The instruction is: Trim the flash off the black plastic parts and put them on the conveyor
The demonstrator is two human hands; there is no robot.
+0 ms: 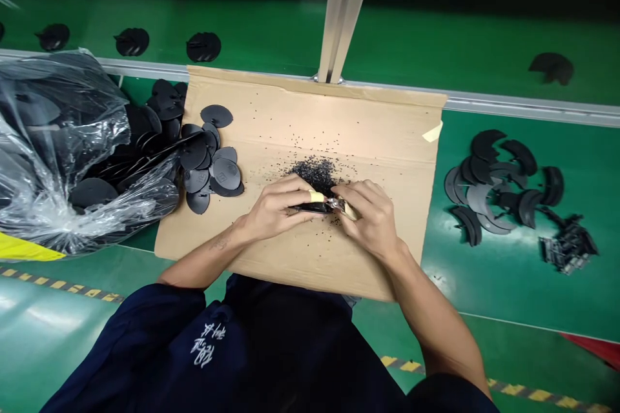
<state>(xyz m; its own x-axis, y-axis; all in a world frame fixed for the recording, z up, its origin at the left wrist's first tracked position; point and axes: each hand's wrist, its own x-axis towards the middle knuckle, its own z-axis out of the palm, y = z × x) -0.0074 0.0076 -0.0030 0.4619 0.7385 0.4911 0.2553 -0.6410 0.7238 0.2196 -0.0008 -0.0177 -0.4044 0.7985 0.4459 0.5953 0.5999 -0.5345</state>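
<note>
A black plastic piece (310, 208), just one, lies pinched in my left hand (276, 206), its edge running under my fingers toward my right hand (365, 219). My left hand is closed around it, with pale tape on one finger (317, 196). My right hand is closed on one small metal tool (336, 205) with a pale handle, its tip at the piece. Both forearms angle in over one cardboard sheet (378, 142), wrists low. Just above my hands lies one heap of black crumbs (314, 174), with more scattered around it. Left of my left hand, over a dozen black discs (226, 173) overlap, too many to count, beside one clear plastic bag (58, 142) full of more. Right of my right hand, about a dozen curved black pieces (494, 187) lie heaped off the cardboard.
</note>
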